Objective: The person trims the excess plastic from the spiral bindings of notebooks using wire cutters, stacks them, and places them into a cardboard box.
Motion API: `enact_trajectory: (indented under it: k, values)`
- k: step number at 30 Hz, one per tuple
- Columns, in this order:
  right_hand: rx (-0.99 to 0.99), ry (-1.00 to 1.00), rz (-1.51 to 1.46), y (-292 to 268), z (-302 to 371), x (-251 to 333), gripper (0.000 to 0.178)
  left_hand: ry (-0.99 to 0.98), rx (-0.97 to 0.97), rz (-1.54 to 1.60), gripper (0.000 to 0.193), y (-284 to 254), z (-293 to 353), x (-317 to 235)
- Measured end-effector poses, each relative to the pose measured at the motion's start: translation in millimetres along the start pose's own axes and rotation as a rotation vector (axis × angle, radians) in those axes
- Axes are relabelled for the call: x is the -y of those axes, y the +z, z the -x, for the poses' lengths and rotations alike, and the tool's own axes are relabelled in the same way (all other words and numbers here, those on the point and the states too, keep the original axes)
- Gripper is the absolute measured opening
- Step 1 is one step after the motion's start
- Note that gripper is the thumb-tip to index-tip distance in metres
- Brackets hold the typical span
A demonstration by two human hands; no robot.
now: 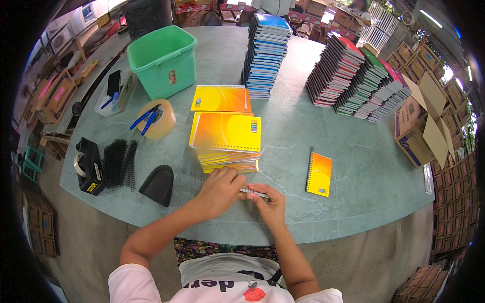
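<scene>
Near the table's front edge, my right hand (270,204) is closed around a small notebook (256,192), held edge-on. My left hand (221,189) has its fingers closed at the notebook's left end, with a dark spiral coil (196,175) sticking out to the left from behind it. The fingertips partly hide where coil and pages meet. Just beyond my hands stands a stack of yellow-orange notebooks (226,132) with punched holes along the edge. To the right lies a yellow-orange notebook (319,174) bound with a black coil.
Left are a black tape dispenser (92,170), loose black coils (116,157), a dark wedge-shaped object (157,185) and blue pliers (146,121) on a tape roll (165,124). Behind stand a green bin (174,58) and a tall blue notebook stack (265,58). An open carton (411,134) is right.
</scene>
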State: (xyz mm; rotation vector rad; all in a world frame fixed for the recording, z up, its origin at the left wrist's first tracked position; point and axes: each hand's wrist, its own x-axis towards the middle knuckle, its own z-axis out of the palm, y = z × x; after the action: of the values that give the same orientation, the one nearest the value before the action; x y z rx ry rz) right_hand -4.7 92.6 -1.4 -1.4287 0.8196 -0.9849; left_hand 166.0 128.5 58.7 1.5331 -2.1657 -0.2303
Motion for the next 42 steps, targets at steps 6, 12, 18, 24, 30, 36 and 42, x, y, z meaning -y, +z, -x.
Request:
enact_trajectory:
  k: [6, 12, 18, 24, 30, 36, 42]
  values:
    - [-0.065, 0.033, -0.15, 4, -3, 7, 0.015, -0.017, -0.017, 0.022, 0.021, 4, 3, 6]
    - [-0.038, -0.123, -0.077, -8, 2, -13, 0.015, 0.05, -0.122, -0.067, 0.022, 10, 2, 5]
    - [-0.063, 0.188, -0.149, -5, 3, 2, 0.016, 0.011, -0.06, 0.005, 0.021, 2, -2, -5]
    - [-0.164, 0.01, -0.233, -2, 5, -2, 0.02, 0.015, -0.024, 0.025, 0.021, 15, 0, 4]
    - [-0.145, 0.068, -0.079, -13, 14, -18, 0.02, 0.091, 0.063, -0.039, 0.019, 10, -2, -1]
    - [-0.122, 0.047, 0.025, -5, 15, -11, 0.016, 0.119, 0.017, 0.014, 0.015, 6, -7, -6]
    - [-0.187, -0.019, -0.174, -3, 16, -7, 0.016, 0.109, -0.056, -0.072, 0.019, 13, -2, 2]
